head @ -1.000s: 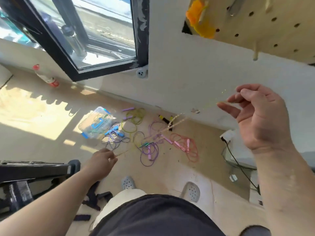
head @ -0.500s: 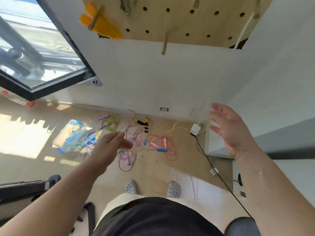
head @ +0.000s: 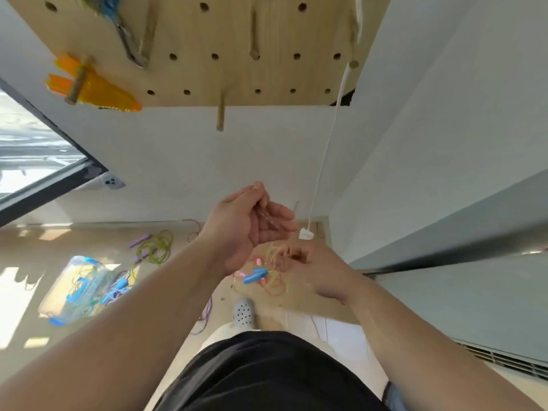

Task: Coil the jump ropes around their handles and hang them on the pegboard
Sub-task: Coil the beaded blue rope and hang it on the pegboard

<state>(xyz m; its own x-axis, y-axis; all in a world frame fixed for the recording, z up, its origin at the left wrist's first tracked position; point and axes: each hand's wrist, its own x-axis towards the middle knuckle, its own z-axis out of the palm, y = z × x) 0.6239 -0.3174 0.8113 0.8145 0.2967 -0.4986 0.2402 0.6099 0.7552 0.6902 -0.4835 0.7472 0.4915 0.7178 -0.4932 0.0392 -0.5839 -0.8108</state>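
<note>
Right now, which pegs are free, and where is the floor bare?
Free: the bottom-edge peg and the upper peg on the pegboard, between the blue rope and the white cord. Bare floor: between window and clear box. Crowded: the rope pile under the left hand and right hand.
</note>
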